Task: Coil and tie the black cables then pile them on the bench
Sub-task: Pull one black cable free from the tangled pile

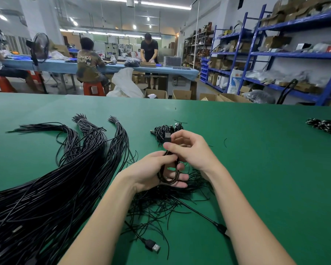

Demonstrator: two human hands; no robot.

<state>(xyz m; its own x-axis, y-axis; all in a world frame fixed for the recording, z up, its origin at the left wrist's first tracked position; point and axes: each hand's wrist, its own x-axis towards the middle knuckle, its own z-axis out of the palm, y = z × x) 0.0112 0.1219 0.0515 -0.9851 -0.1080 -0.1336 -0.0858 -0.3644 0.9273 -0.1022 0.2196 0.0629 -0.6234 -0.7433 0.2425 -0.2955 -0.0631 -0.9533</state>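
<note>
Nearest to you, a loose USB plug [152, 246] lies on the green bench [256, 169] between your two forearms, and short black ties [166, 203] are scattered just behind it. At your left side a big bundle of black cables [52, 188] spreads over the bench, its far ends bound in separate bunches.

Your left hand [157, 172] is palm up and its fingers are curled around a small coiled cable [171, 175], which hangs as a loop over them. Your right hand [189, 150] is just above it, touching the top of the same coil; the thumb and fingers are bent and pinch the cable near its plug end.

Directly behind your hands a pile of tied coils [165, 131] rests on the bench. A second pile [327, 126] lies well apart at the far right edge.

Beyond the bench, people work at a blue table [65, 66], and blue shelves [275, 54] stand at the right.
</note>
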